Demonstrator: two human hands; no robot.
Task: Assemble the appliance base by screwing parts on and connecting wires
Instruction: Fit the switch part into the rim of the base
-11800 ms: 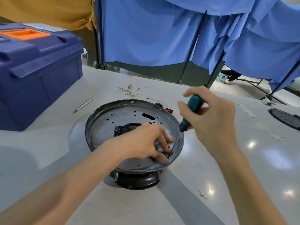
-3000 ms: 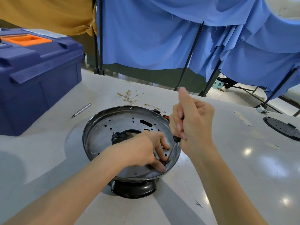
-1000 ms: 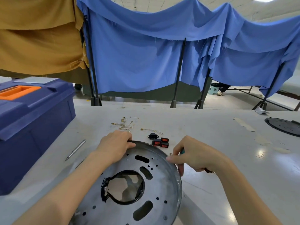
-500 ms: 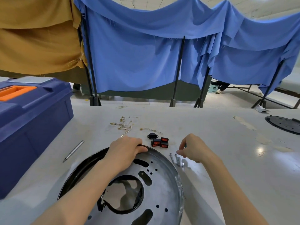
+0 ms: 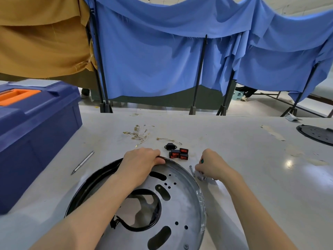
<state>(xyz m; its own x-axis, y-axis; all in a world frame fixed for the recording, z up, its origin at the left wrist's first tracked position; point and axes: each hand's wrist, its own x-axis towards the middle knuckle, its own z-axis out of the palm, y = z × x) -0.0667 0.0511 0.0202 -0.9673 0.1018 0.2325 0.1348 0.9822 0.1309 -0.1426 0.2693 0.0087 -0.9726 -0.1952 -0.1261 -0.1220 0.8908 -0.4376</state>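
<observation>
Lowest in the frame is the appliance base (image 5: 182, 199), a round grey metal pan with slots, small holes and a big centre cutout, plus a black rim. It sits lower centre on the pale table (image 5: 252, 168). Can't quite tell if it's lying flat or tipped up a bit. The left hand (image 5: 142, 162) is at its far edge, fingers curled over the rim and gripping it.

Just right of the base, the right hand (image 5: 213, 166) is down at the tabletop. Its fingers are clenched round a screwdriver (image 5: 202, 161), with only a sliver of green handle poking out. The fingertips are down among a few loose screws (image 5: 191, 170). It's blurry there, so no idea whether one is actually pinched.

A bit further back, centre frame, there's a cluster of black rocker switches (image 5: 179, 153) with red faces and a small black socket piece (image 5: 170, 146) just behind them. Past that, thin wires (image 5: 139, 135) with gold terminals are scattered about.

A silver pen-like tool (image 5: 82, 162) lies middle left, near a big blue toolbox (image 5: 39, 127) with an orange handle at the left edge. A black perforated disc (image 5: 317, 135) peeks in at the right edge. Behind the table, blue cloth (image 5: 162, 60) hangs on black stands across the top, with mustard cloth (image 5: 41, 42) in the upper left.
</observation>
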